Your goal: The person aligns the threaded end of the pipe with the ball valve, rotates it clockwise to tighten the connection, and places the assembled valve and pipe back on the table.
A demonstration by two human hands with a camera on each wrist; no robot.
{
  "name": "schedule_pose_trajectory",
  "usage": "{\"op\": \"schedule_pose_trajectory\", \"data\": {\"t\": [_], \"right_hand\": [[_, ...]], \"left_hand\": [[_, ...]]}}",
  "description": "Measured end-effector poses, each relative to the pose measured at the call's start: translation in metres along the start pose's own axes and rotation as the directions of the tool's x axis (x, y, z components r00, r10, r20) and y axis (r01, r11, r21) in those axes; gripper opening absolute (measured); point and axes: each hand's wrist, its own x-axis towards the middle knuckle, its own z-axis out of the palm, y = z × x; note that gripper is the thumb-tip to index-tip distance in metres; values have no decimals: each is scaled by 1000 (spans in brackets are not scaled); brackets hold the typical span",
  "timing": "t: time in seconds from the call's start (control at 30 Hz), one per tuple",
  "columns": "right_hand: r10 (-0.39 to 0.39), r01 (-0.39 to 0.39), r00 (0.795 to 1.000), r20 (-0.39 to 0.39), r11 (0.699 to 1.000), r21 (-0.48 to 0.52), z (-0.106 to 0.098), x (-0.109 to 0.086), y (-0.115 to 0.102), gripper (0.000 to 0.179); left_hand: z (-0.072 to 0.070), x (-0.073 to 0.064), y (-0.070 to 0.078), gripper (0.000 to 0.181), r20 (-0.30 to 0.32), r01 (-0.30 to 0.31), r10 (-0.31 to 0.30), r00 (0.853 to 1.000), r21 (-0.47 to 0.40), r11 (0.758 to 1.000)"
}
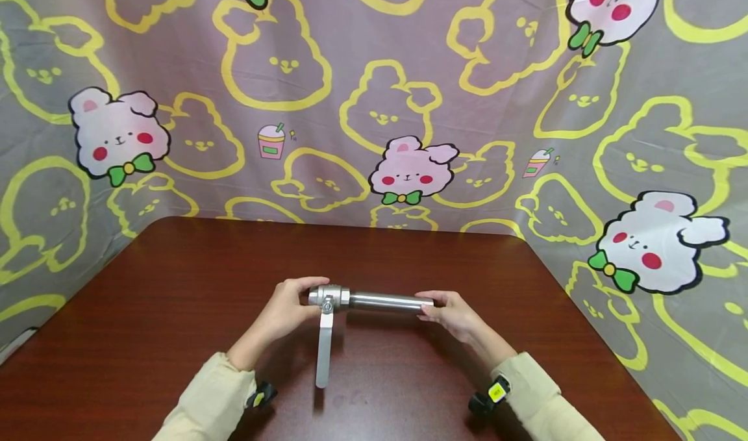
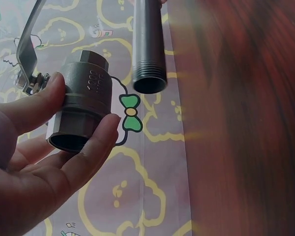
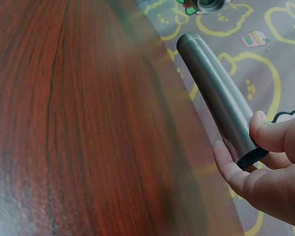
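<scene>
A metal ball valve [image 1: 332, 296] with a long lever handle [image 1: 324, 353] is held between the thumb and fingers of my left hand [image 1: 289, 308]. In the left wrist view the valve body [image 2: 86, 98] shows raised lettering, and its near opening faces the camera. My right hand [image 1: 458, 317] grips a steel pipe [image 1: 382, 302] by its far end from the valve. The pipe's threaded end [image 2: 150, 73] points toward the valve; a gap shows between them in both wrist views, while in the head view they line up closely. The lever hangs toward me.
Both hands are above a dark reddish-brown wooden table [image 1: 263, 252]. A cartoon-print cloth [image 1: 327, 123] hangs behind it and along both sides. Each sleeved wrist carries a small black strapped device [image 1: 487, 395].
</scene>
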Motion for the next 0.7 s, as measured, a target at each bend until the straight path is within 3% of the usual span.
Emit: {"op": "schedule_pose_trajectory", "data": {"t": [0.4,0.7], "right_hand": [[-19,19,1000,-6,1000,22,3,-12,-15,38],[-26,25,999,33,999,20,7,-18,-28,41]], "left_hand": [[0,0,-1,41,-3,3,-3,1000,-3,1000],[0,1,-3,41,-10,2,-2,1000,1,1000]]}}
